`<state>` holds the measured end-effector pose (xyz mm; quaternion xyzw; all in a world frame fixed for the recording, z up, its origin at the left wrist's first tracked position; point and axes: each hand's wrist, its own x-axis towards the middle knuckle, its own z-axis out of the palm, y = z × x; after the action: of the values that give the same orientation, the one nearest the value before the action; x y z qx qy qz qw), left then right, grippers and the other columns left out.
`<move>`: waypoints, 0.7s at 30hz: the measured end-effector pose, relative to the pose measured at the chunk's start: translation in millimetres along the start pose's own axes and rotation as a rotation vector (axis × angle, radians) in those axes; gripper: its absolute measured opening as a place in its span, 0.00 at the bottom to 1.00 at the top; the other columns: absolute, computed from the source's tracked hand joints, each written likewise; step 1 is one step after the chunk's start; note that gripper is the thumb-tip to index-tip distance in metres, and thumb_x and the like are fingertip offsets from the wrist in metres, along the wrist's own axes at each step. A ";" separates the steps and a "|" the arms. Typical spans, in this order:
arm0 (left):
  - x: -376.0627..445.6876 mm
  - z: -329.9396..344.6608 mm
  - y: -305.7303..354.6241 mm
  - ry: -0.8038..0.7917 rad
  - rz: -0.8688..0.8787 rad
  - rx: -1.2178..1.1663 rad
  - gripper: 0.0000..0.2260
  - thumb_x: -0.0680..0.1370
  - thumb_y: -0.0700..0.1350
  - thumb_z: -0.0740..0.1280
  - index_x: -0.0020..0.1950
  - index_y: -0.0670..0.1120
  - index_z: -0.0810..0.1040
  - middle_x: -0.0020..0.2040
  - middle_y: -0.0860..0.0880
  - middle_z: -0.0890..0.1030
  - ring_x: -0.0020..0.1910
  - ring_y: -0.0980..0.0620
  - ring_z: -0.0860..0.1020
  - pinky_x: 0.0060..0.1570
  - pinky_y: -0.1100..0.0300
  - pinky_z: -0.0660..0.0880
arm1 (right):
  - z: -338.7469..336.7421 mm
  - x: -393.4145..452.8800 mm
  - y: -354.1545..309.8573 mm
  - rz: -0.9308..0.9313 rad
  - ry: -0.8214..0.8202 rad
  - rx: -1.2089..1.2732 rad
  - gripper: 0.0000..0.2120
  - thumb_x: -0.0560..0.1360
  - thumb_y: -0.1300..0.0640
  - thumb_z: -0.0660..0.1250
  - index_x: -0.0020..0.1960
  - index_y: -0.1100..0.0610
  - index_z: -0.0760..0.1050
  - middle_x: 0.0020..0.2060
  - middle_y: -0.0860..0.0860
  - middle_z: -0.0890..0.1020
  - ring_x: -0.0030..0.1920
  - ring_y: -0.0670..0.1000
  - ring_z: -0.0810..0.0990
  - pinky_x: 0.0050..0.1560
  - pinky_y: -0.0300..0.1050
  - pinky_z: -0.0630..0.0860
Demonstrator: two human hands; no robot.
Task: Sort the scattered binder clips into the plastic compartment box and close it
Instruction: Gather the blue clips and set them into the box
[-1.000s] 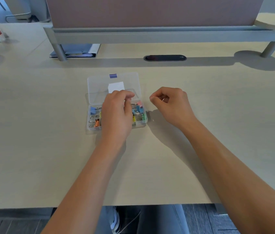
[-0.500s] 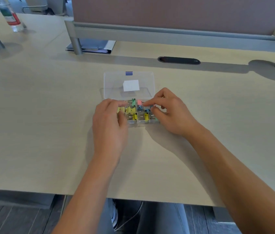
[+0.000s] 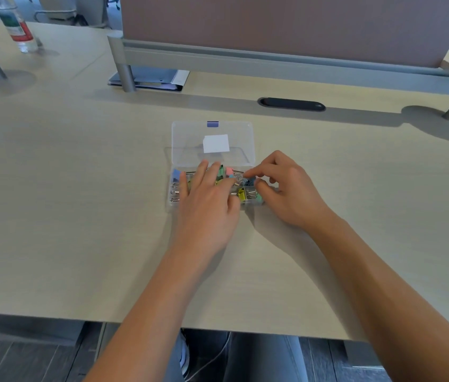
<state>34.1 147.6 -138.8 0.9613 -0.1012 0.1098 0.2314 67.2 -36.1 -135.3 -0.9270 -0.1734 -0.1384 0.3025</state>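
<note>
A clear plastic compartment box (image 3: 173, 200) lies on the desk with its lid (image 3: 187, 142) open and leaning away from me; the lid bears a white label and a blue latch. Coloured binder clips (image 3: 242, 194) fill the compartments. My left hand (image 3: 206, 199) lies flat over the box's left and middle parts, fingers straight and pressing on the clips. My right hand (image 3: 284, 188) is at the box's right end, forefinger and thumb pinching at a dark blue clip (image 3: 248, 182) there. The clips under my left palm are hidden.
A grey divider rail (image 3: 273, 62) on posts crosses the desk behind the box, with a black cable slot (image 3: 291, 103) in front of it. A dark folder (image 3: 148, 79) lies by the left post. A water bottle (image 3: 17, 27) stands far left. The desk's front edge is near me.
My left hand has flattened and spread over the clips. My right hand came from beside the box to its right end and pinches at a clip. The camera view shifted left.
</note>
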 end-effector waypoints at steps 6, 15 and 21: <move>0.8 1.1 -2.3 -0.007 -0.021 0.013 0.21 0.81 0.46 0.56 0.76 0.50 0.69 0.77 0.50 0.65 0.81 0.50 0.52 0.78 0.42 0.46 | 1.3 0.7 -1.0 -0.011 0.001 -0.023 0.11 0.79 0.58 0.68 0.57 0.49 0.85 0.49 0.45 0.76 0.48 0.42 0.72 0.44 0.28 0.67; 0.6 1.9 3.5 -0.015 -0.005 0.052 0.21 0.81 0.46 0.56 0.74 0.50 0.71 0.76 0.49 0.66 0.80 0.48 0.53 0.78 0.40 0.46 | -3.4 0.5 -2.1 0.022 0.011 -0.078 0.12 0.79 0.57 0.67 0.60 0.49 0.84 0.50 0.48 0.77 0.49 0.46 0.73 0.47 0.45 0.74; -0.5 1.6 0.1 0.016 -0.001 0.008 0.22 0.81 0.45 0.57 0.75 0.50 0.70 0.74 0.49 0.69 0.80 0.47 0.55 0.78 0.41 0.49 | -0.3 0.2 1.2 0.005 0.008 -0.060 0.11 0.79 0.57 0.68 0.59 0.49 0.85 0.49 0.46 0.77 0.48 0.44 0.72 0.46 0.39 0.70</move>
<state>33.8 146.8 -140.2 0.9614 -0.0985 0.1179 0.2281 67.8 -37.1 -135.6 -0.9354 -0.1658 -0.1466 0.2758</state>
